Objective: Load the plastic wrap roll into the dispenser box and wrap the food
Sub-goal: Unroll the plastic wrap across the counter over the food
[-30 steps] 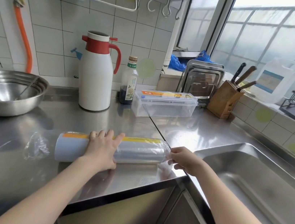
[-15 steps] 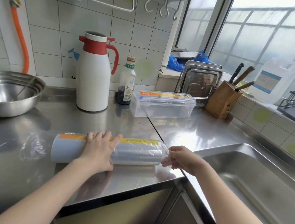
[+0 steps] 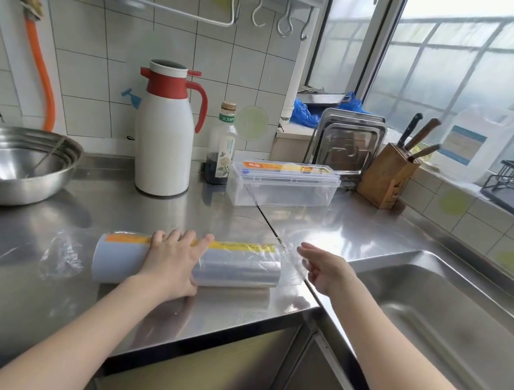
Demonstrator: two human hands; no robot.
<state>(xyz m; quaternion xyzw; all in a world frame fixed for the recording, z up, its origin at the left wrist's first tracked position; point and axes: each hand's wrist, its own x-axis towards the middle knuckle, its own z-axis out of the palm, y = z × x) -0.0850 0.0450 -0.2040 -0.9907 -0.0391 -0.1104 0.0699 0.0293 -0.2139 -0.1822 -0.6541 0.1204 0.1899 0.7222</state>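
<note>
Left hand pressing plastic wrap roll (lying flat), right hand beside its end

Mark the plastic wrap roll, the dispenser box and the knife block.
plastic wrap roll (image 3: 238, 271), head view, bare film right of the left hand
dispenser box (image 3: 282, 192), head view, clear front wall
knife block (image 3: 383, 176), head view, wooden side face

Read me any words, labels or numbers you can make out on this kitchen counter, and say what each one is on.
Nothing here reads with confidence.
Green neck band of the dark glass sauce bottle: Chinese characters, too small to read.
Orange and yellow label on the clear plastic dispenser box: print blurred.
Orange and yellow strip on the plastic wrap roll: text blurred.
Blue and white label on the translucent plastic jug: illegible.
</note>
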